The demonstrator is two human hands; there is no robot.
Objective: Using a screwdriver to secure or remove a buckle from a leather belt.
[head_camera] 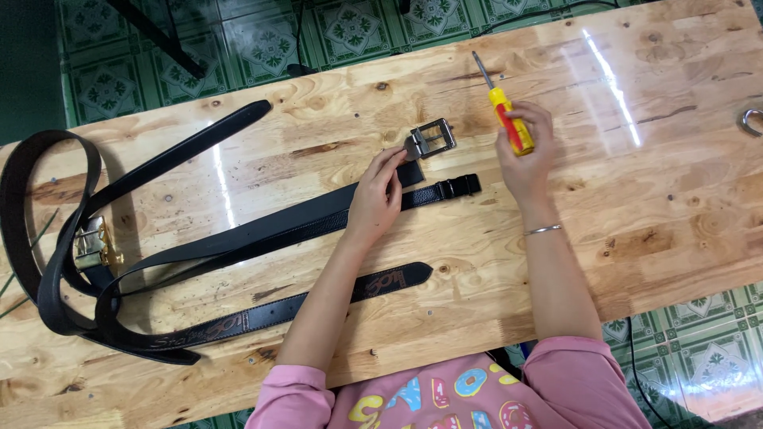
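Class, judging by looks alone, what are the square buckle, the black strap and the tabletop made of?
Square silver buckle: probably polished metal, it glints. Black belt strap: leather or imitation, matte and finely grained; which one is unclear. Pale wooden tabletop: varnished pine-like wood, with knots, grain and glare streaks.

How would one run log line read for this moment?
left hand: on belt end by silver buckle | right hand: holds yellow screwdriver | wooden table
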